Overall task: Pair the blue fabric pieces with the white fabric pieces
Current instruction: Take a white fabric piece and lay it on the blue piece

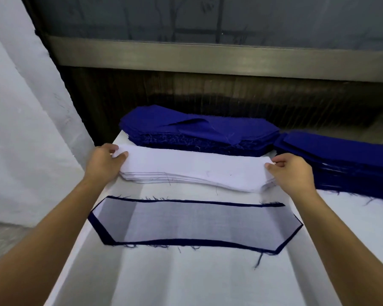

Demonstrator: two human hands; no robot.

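A person's left hand (106, 161) and right hand (293, 172) reach in from the lower corners of the frame to the two ends of a white stack (192, 171) of cut fabric pieces at mid-frame. The stack lies across a table (186, 281) covered in white cloth. The left hand pinches the stack's left end between thumb and curled fingers, with the thumb lying on top. The right hand pinches the right end in the same way. How many layers each hand holds cannot be told. Directly above the white pieces in the picture, touching their far edge, sits a blue stack (199, 131) whose top piece is creased and partly folded over. A second blue stack (341, 164) lies at the right edge of the frame, just beside the right hand. Below the hands, near the centre of the frame, rests a paired piece (195, 224): a sheer white cut lying flat on a dark blue one, with blue borders and frayed threads showing all around it. A grey window frame (208, 60) runs across the upper part of the picture, and a pale wall (20, 107) fills the left side.
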